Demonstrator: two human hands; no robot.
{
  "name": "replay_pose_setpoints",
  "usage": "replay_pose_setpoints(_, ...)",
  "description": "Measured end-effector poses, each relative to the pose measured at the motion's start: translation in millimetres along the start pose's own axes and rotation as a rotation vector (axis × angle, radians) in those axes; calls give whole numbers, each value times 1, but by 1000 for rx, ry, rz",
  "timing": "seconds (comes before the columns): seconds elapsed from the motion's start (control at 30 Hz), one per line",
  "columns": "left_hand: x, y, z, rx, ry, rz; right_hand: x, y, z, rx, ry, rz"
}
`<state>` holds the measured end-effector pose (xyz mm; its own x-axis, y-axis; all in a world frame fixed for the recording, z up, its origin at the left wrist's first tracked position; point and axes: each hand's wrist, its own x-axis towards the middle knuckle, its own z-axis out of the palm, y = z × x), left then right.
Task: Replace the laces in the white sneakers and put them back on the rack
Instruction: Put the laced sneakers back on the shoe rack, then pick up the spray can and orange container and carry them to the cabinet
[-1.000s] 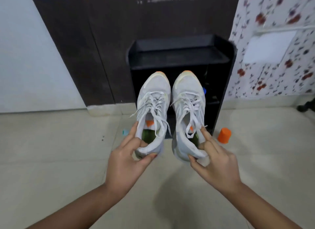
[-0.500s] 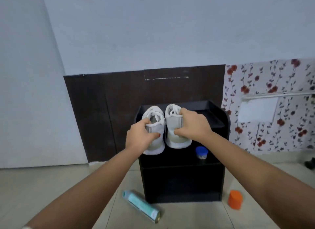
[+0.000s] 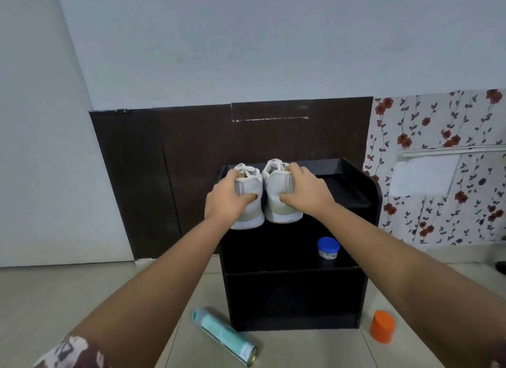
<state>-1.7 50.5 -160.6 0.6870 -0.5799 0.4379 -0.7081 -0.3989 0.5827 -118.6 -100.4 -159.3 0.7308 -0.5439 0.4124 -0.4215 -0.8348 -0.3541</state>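
The left sneaker (image 3: 250,217) & right sneaker (image 3: 276,188) stand side by side on top of the black rack (image 3: 293,270), front left, heels to the camera. Both are white, w/ a pale beige band low on the heel & white laces (image 3: 245,173) up top. The left grip (image 3: 227,200) curls round the left heel. The right grip (image 3: 304,192) curls round the right heel. The can (image 3: 224,336) on the floor has a label, too blurry to read.
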Motion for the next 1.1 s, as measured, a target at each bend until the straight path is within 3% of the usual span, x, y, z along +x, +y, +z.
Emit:
replay_pose_setpoints(0.2, 10, -13, 11, -96, 38, -12, -1, 3, 15, 88, 59, 40)
replay_pose_setpoints(0.33, 3, -36, 28, -283, 76, -8, -19, 14, 34, 262, 167, 135)
replay_pose_setpoints(0.47, 4, -54, 44, -397, 98, -6, -26, 20, 51, 354, 297, 114)
replay_pose_setpoints(0.63, 6, -53, 52, -452, 136, -28, -22, 20, 63, 481, 312, 148)
replay_pose_setpoints(0.73, -28, -52, 62, -481, 240, -26, -50, 19, 82, 593, 460, 98)
replay_pose_setpoints(0.8, -66, -62, 75, -517, 336, -18, -85, 19, 109, 539, 595, 10)
replay_pose_setpoints(0.83, -87, -72, 85, -527, 346, -40, -103, 20, 128, 515, 585, -16)
replay_pose_setpoints(0.9, -133, -102, 109, -521, 269, -176, -141, 25, 180, 514, 352, 17)
replay_pose_setpoints(0.97, -174, -134, 134, -526, 136, -395, -171, 28, 239, 500, -47, 151)
replay_pose_setpoints(1.03, -204, -163, 155, -568, 58, -650, -187, 32, 293, 333, -396, 221)
replay_pose_setpoints(1.1, -222, -185, 165, -614, 9, -886, -192, 32, 333, 203, -557, 265)
